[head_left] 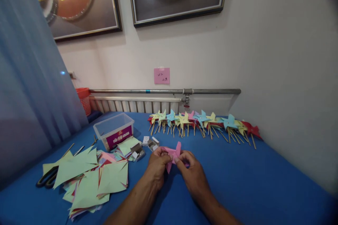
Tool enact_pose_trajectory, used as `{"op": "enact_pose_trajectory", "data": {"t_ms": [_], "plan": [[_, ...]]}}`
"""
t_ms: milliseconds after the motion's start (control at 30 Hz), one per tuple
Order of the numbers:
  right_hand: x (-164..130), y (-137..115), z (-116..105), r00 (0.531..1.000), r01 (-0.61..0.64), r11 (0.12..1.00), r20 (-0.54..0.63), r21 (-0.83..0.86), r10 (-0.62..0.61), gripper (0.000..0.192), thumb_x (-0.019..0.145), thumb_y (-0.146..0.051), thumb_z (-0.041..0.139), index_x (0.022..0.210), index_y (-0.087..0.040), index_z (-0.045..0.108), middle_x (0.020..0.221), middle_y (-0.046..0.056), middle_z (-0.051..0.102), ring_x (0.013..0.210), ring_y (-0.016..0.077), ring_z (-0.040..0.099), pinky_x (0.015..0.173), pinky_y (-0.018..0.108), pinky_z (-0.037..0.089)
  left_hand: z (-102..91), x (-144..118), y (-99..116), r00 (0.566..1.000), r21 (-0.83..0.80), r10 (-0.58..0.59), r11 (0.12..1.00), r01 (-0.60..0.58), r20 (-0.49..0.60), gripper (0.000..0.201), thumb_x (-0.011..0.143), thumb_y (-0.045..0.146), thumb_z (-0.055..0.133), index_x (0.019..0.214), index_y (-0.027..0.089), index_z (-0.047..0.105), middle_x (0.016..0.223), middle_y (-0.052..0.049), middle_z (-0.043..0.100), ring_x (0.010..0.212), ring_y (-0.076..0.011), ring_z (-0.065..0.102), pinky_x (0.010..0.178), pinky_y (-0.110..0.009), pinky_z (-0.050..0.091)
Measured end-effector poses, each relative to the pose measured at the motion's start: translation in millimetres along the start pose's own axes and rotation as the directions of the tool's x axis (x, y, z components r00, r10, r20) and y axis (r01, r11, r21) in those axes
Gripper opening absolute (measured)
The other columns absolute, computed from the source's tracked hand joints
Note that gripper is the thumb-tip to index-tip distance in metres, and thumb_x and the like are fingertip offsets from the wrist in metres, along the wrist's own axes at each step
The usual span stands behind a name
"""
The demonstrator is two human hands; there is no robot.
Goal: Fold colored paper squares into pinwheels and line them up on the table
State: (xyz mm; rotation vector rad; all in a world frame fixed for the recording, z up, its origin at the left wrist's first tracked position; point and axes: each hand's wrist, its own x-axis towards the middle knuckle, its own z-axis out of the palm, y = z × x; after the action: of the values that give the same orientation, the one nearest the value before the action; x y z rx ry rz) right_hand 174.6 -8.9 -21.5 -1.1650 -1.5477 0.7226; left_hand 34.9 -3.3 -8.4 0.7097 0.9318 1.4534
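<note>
2 hands, left hand and right hand, pinch 1 pink paper pinwheel between their fingertips above the blue bench. Uneven finger pressure could crease or tear a blade. Finished pinwheels line the far edge.

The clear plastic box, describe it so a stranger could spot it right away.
On the blue table, look left of the row of pinwheels, behind the cut paper squares. The clear plastic box sits there, the only see-through container, with a purple label.
</note>
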Motion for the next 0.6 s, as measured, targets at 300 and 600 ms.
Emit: {"op": "enact_pose_trajectory", "data": {"t_ms": [300, 600], "plan": [[9.7, 15.7, 8.5, 0.976, -0.206, 0.89, 0.018, 0.407, 0.218, 0.047, 0.066, -0.054, 0.087, 0.095, -0.026, 0.064, 0.073, -0.001, 0.072, 0.073, 0.0241, 0.07, 0.074, 0.036, 0.056, 2.2, -2.5, 1.6, 0.999, 0.017, -0.028, 0.999, 0.027, 0.038, 0.032, 0.045, 0.015, 0.086, 0.073, 0.016, 0.07, 0.057, 0.005, 0.06, 0.053, -0.008, 0.051, 0.056, -0.022, 0.036], [18.4, 38.3, 11.9, 0.932, -0.353, 0.789, 0.263, 0.503, 0.249, 0.052, 0.058, -0.056, 0.094, 0.089, -0.019, 0.076, 0.086, 0.005, 0.081, 0.082, 0.0254, 0.074, 0.08, 0.038, 0.056, -4.0, -0.6, 3.5, 0.991, 0.123, -0.104, 0.988, 0.093, 0.084, 0.039, 0.043, 0.015, 0.092, 0.075, 0.015, 0.07, 0.061, 0.002, 0.066, 0.054, -0.0098, 0.056, 0.057, -0.023, 0.039]]}}
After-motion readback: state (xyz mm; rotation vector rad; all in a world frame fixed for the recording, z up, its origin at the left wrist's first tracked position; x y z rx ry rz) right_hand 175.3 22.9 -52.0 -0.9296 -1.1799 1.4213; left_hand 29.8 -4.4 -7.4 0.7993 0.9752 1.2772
